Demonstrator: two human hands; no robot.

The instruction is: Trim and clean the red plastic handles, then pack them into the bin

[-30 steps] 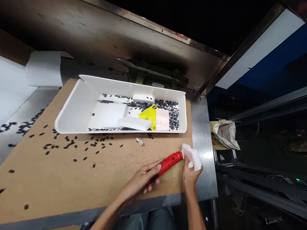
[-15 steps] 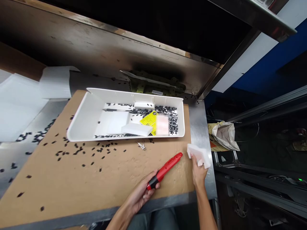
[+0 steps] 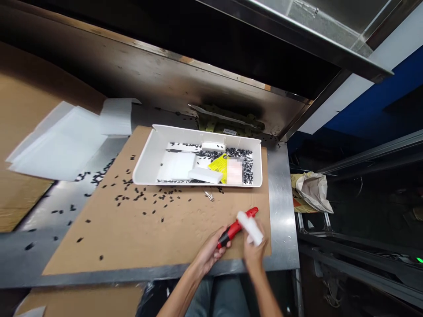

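Note:
My left hand (image 3: 211, 250) is closed round the black end of a slim red-and-black handheld tool (image 3: 234, 229), which slants up to the right over the cardboard. My right hand (image 3: 255, 252), slightly blurred, grips a folded white wipe (image 3: 252, 230) that lies across the tool's red upper part and hides some of it. Whether the wipe presses on the tool, I cannot tell. Beyond my hands stands a white bin (image 3: 142, 169) with many small black parts, white blocks, a pen and a yellow label (image 3: 218, 164) in it. A few metal pins (image 3: 209, 195) lie just in front of the bin.
Small black parts (image 3: 161, 198) are scattered over the cardboard sheet (image 3: 132, 242) on the metal bench (image 3: 282, 211). White sheets (image 3: 62, 145) lie at the left. Behind the bin rests a dark green object (image 3: 228, 121). A paper bag (image 3: 312, 191) stands off the bench's right side.
My right hand has brought the wipe leftward from the bench's right edge to the red tool. My left hand still holds the tool. The view has shifted, so the bin appears further right.

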